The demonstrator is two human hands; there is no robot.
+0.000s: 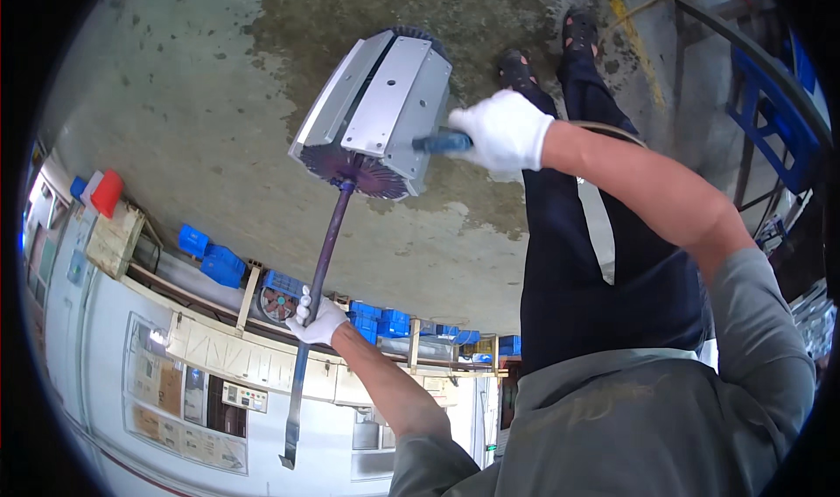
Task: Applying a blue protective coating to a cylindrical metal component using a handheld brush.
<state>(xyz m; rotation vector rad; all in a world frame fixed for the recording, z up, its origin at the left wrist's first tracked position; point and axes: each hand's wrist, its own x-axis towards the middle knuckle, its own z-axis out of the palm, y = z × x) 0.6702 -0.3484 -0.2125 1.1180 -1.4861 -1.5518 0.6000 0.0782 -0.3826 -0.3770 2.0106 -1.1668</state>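
A drum-shaped metal piece with pale grey flat panels and dark finned ends is in the upper middle. From its near end runs a long purplish metal rod, which continues as a flat grey bar with a bent tip. My left hand, in a white glove, is closed around the rod well below the drum. My right hand, also gloved in white, grips a short dark blue tool beside the drum's right side. The tool is blurred, so its kind and whether it touches the panel cannot be told.
The concrete floor has a dark wet patch around the drum. Blue bins and a round fan-like part stand along a cream bench at lower left. A blue frame stands at right; my feet are at the top.
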